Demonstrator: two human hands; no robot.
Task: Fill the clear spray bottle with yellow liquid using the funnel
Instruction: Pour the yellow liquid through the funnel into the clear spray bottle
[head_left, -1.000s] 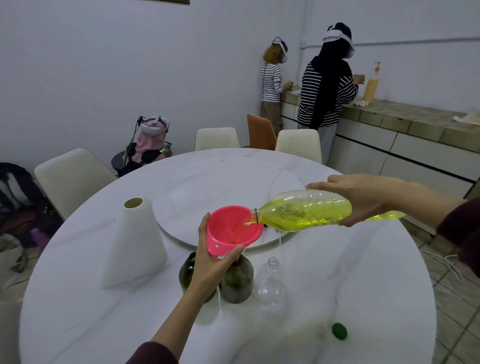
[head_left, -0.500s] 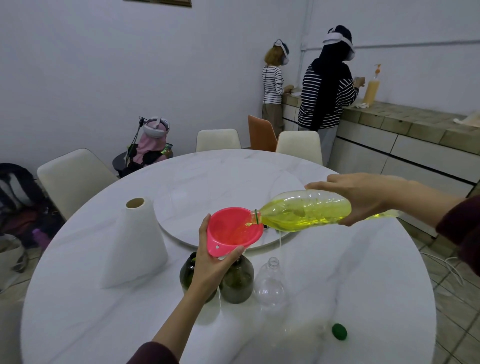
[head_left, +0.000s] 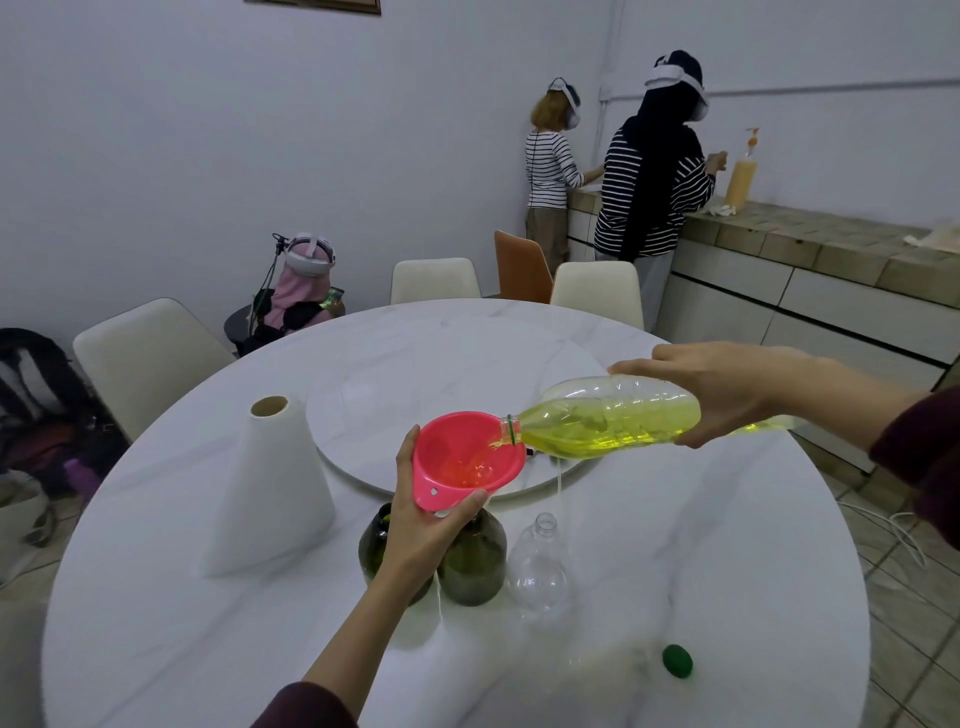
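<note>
Round white marble table (head_left: 675, 545) with a raised turntable (head_left: 415, 395) beyond the left grip; white chairs, a tiled side counter and two people stand at the far wall. Left hand (head_left: 415, 525) holds the pink funnel (head_left: 467, 457) by its rim. Right hand (head_left: 727, 395) grips the tilted bottle of yellow liquid (head_left: 608, 421), its mouth over the funnel. The clear bottle (head_left: 537, 564) stands open just right of the left grip, beside two dark green bottles (head_left: 472, 561). The funnel's spout is hidden, so its target cannot be told.
</note>
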